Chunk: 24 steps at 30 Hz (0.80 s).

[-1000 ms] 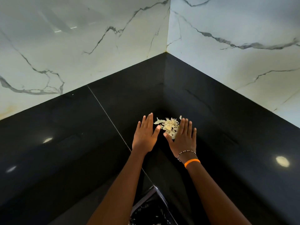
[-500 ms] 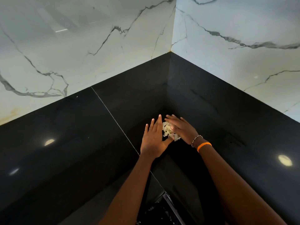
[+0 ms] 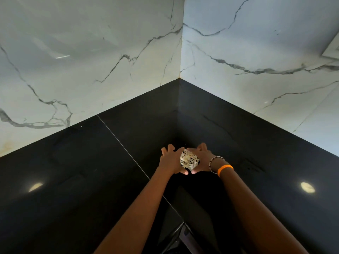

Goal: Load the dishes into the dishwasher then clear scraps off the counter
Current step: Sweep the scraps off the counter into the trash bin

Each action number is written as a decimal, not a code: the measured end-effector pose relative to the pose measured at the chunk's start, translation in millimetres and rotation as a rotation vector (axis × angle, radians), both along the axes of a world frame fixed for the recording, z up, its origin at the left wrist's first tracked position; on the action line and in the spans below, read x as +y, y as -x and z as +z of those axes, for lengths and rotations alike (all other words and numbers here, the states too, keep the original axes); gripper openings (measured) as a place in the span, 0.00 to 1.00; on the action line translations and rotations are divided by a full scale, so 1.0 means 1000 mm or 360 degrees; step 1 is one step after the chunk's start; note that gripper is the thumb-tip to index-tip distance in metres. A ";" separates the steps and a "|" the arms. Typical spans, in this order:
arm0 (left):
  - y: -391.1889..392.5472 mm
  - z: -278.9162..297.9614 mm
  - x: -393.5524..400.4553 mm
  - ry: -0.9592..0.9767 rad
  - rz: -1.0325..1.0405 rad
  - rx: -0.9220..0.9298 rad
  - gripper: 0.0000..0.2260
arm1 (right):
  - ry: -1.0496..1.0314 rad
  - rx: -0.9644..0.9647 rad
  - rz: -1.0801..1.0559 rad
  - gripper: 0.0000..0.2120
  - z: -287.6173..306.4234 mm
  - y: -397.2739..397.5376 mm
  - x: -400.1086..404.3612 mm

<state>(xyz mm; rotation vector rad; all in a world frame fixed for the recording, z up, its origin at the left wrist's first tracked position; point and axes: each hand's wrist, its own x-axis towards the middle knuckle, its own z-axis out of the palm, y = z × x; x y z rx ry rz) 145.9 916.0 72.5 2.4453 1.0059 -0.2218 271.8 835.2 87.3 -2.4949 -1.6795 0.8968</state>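
A clump of pale, cream-coloured food scraps (image 3: 189, 160) is cupped between both my hands near the inner corner of the glossy black counter (image 3: 88, 180). My left hand (image 3: 170, 160) curls around the clump's left side. My right hand (image 3: 202, 159), with a beaded bracelet and an orange band on its wrist, closes on the right side. My thumbs nearly touch below the scraps. The underside of the clump is hidden by my palms. No dishes or dishwasher are in sight.
White marble-patterned walls (image 3: 91, 61) meet in a corner behind a black upstand (image 3: 146, 110). A thin seam (image 3: 124, 149) crosses the counter. At the bottom edge a dark rim (image 3: 181, 233) of something below the counter shows.
My hands went from flat beside the spread scraps to closing in from both sides, and now cup the gathered clump between them. The view has shifted slightly.
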 end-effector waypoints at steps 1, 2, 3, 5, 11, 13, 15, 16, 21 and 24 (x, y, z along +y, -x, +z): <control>-0.003 0.000 -0.003 0.0049 0.0039 -0.0050 0.39 | 0.0001 -0.0028 0.0027 0.40 0.004 0.005 0.003; -0.005 -0.001 -0.007 0.0085 0.0078 -0.0093 0.36 | -0.0001 -0.0062 0.0039 0.37 0.006 0.007 0.004; -0.007 0.000 -0.010 0.0085 0.0107 -0.0117 0.33 | -0.0022 -0.0089 0.0040 0.34 0.007 0.009 0.006; -0.012 -0.001 -0.014 0.0004 0.0165 -0.0177 0.24 | -0.0070 -0.0107 -0.0003 0.31 0.004 0.013 0.007; -0.014 -0.006 -0.019 -0.0117 0.0332 -0.0471 0.09 | -0.0366 -0.0020 -0.0287 0.19 -0.016 0.014 0.003; -0.013 -0.008 -0.020 -0.0162 0.0375 -0.0497 0.10 | -0.0447 -0.0028 -0.0333 0.16 -0.018 0.018 0.003; -0.011 -0.012 -0.019 -0.0099 0.0477 -0.0524 0.09 | -0.0481 -0.0042 -0.0378 0.13 -0.021 0.024 0.004; -0.009 -0.015 -0.018 -0.0036 0.0527 -0.0534 0.08 | -0.0500 -0.0071 -0.0386 0.12 -0.020 0.029 0.005; -0.006 -0.003 -0.039 0.0164 0.0689 -0.0614 0.04 | -0.0535 -0.0013 -0.0468 0.12 -0.012 0.017 -0.019; -0.004 0.005 -0.030 0.0351 0.0833 -0.0784 0.02 | -0.0650 0.0381 -0.0821 0.09 -0.005 0.007 -0.017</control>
